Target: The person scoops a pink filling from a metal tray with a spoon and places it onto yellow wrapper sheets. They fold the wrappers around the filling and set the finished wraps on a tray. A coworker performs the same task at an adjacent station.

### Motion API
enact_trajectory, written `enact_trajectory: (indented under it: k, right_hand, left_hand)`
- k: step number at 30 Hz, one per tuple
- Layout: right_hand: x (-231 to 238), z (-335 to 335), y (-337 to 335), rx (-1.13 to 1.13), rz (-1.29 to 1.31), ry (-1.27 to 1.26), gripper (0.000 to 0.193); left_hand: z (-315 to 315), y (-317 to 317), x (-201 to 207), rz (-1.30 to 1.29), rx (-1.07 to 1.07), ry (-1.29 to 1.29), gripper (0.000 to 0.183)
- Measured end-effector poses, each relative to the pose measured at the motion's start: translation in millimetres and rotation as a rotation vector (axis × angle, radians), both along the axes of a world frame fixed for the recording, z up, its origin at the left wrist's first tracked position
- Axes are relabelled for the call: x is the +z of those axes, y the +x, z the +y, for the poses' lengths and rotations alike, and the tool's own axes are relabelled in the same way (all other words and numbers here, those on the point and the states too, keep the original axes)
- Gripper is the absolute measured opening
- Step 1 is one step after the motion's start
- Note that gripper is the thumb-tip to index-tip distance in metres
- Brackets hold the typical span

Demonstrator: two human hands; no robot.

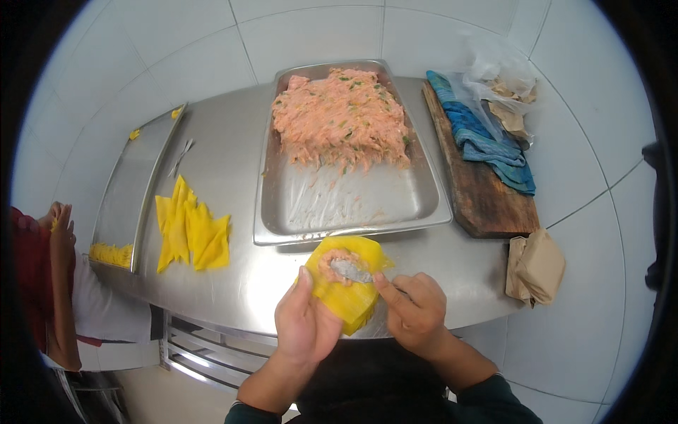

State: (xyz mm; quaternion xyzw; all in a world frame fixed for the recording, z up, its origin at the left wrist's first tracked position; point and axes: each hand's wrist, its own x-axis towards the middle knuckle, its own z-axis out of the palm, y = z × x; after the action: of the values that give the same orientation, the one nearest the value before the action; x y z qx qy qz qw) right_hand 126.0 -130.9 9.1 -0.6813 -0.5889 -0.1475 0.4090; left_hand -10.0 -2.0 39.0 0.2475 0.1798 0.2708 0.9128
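Observation:
My left hand [305, 321] holds a stack of yellow dough wrappers [360, 305] from below and the left side, near the front edge of the steel table. On the top wrapper lies a dab of pink meat filling [329, 264]. My right hand [417, 311] grips a spoon [352, 271], its bowl pressed on that filling; the fingers hide most of the handle. Just beyond my hands stands a deep steel pan [353, 230], with a large mass of pink filling [342, 116] flecked green and orange toward its far end.
Loose yellow wrappers [194, 233] and a slim metal utensil [181, 157] lie left. Beyond is a shallow tray [131, 180] with yellow pieces; a person [62, 275] stands beside it. At right are a wooden board [487, 205], blue cloth [470, 131], plastic bag [505, 67] and brown paper packet [535, 267].

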Motion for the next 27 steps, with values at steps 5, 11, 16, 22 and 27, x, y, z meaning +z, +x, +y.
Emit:
enact_trajectory:
  k: [5,11,16,22,27]
  right_hand:
    - [13.9,-13.5,3.0,0.019,0.165,-0.108,0.055]
    - [25.6,-7.7,-5.7,0.075,0.134,-0.038,0.045]
    - [17.2,-0.4,-8.2,0.026,0.099,0.008,0.048]
    - [13.2,-9.2,-12.8,0.226,-0.020,-0.150,0.038]
    - [9.0,-5.8,-10.3,0.283,-0.065,-0.059,0.040]
  left_hand:
    - [12.5,-2.8,-8.0,0.042,0.120,0.015,0.057]
    - [4.8,-4.3,-10.8,0.034,0.093,0.043,0.056]
    - [14.7,-12.1,-7.5,-0.003,0.192,-0.016,0.054]
    - [9.0,-10.8,-12.2,0.019,-0.077,-0.120,0.053]
    - [-0.1,-4.1,-17.5,0.055,-0.108,-0.161,0.055]
